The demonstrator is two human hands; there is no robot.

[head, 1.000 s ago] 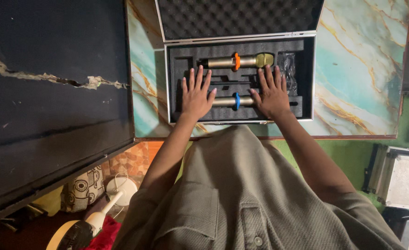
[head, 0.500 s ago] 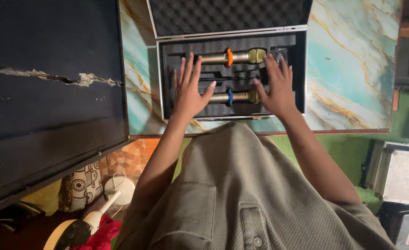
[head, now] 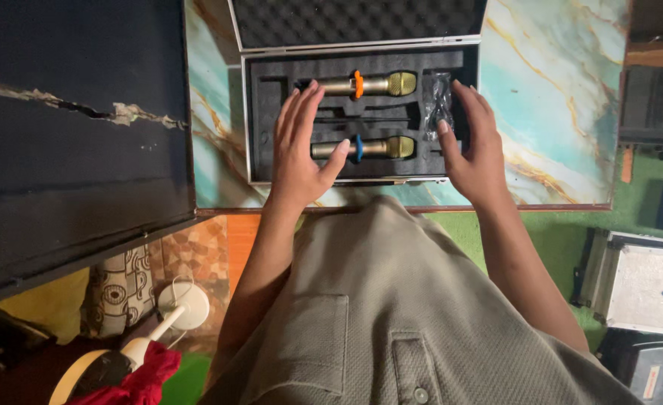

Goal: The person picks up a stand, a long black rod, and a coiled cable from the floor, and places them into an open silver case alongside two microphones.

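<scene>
An open silver case (head: 361, 181) with black foam lining lies on a marbled turquoise table (head: 556, 112). Two gold microphones rest in foam slots: the far one (head: 369, 84) has an orange ring, the near one (head: 372, 147) a blue ring. My left hand (head: 297, 146) hovers flat over the case's left side, fingers apart, thumb near the blue-ringed microphone. Over the case's right side is my right hand (head: 474, 142), also spread, beside a clear plastic bag (head: 438, 97). Neither hand holds anything.
The case lid (head: 357, 21) with egg-crate foam stands open at the far side. A large black panel (head: 69, 135) with a cracked surface fills the left. A silver box (head: 646, 281) sits on green floor at right. A white object (head: 181, 307) and red cloth (head: 140, 379) lie lower left.
Both hands have moved apart from the middle of the case toward its left and right sides, uncovering the blue-ringed microphone.
</scene>
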